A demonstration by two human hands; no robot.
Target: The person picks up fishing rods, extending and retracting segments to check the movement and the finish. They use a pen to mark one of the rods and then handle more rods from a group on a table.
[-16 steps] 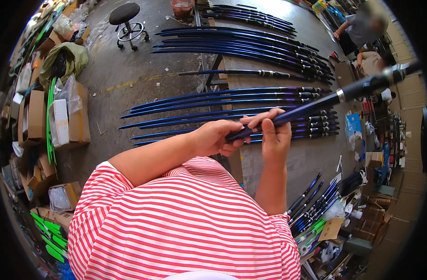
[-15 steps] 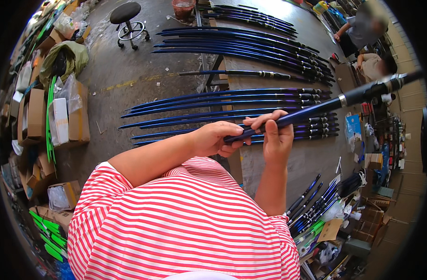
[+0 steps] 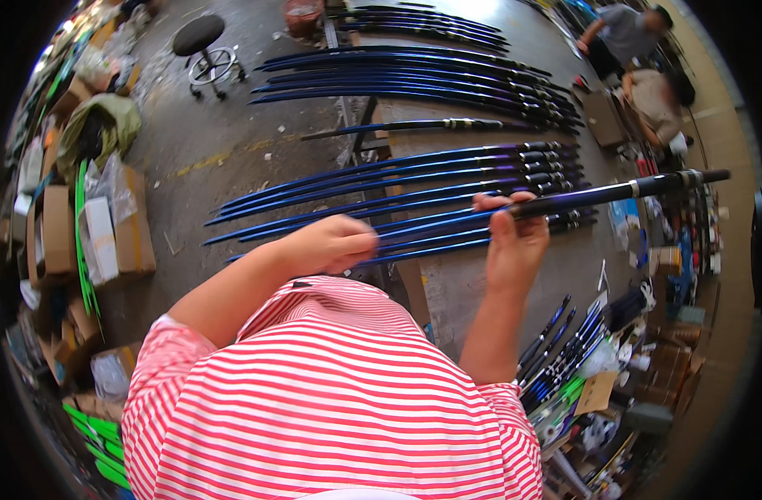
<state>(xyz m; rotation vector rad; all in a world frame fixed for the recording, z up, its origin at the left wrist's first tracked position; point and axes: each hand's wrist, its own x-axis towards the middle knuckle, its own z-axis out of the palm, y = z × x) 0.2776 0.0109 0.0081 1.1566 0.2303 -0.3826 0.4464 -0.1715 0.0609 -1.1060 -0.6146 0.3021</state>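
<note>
My right hand (image 3: 518, 242) is wrapped round a dark blue and black fishing rod (image 3: 597, 197), raised over the table and pointing off to the right. A silver ring and a fitting sit along its thick right part. My left hand (image 3: 335, 243) is left of it, closed and smeared by motion, in front of the tips of rods on the table. Whether it pinches a thin section of the rod is hidden. Beneath my hands lies a row of similar blue rods (image 3: 431, 173), their dark purple and black ends to the right.
Farther back, more rods (image 3: 414, 79) overhang the table's (image 3: 472, 292) left edge. A black stool (image 3: 199, 37) stands on the floor. Cardboard boxes (image 3: 131, 221) and green strips (image 3: 87, 242) are at the left. A rod bundle (image 3: 564, 354) lies at lower right. Two people (image 3: 627, 37) work at far right.
My left hand has moved left, away from the held rod's near end. My right hand and the rod have shifted slightly right, and the rod now lies flatter. The whole view has shifted a little.
</note>
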